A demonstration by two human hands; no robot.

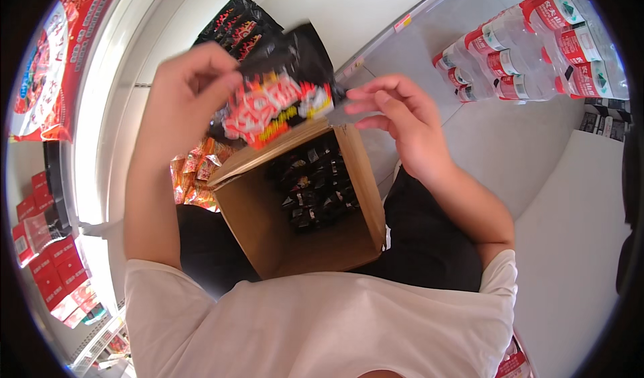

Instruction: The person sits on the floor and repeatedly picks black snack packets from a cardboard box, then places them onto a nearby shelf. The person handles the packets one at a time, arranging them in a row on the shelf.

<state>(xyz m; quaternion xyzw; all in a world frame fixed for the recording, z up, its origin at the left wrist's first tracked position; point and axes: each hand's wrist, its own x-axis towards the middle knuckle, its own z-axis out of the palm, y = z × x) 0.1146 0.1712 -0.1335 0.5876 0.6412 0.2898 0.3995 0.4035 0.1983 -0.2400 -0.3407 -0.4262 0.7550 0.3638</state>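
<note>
A black snack packet (pixel 282 93) with red and yellow print hangs tilted above a cardboard box. My left hand (pixel 198 88) pinches it at its left side between thumb and fingers. At the packet's right corner, my right hand (pixel 397 111) has its fingers spread; they look just apart from it. The open cardboard box (pixel 299 257) sits between my legs, and several black packets (pixel 314 187) lie deep inside it. Behind the held packet, a row of similar black packets (pixel 241 31) stands on the shelf, partly hidden by it.
Orange snack packets (pixel 201 171) sit left of the box. Shrink-wrapped water bottles (pixel 508 51) stand on the floor at the upper right. A shelf edge (pixel 402 23) runs diagonally behind my right hand. Large red packages (pixel 45 61) and red boxes (pixel 58 267) line the left shelves.
</note>
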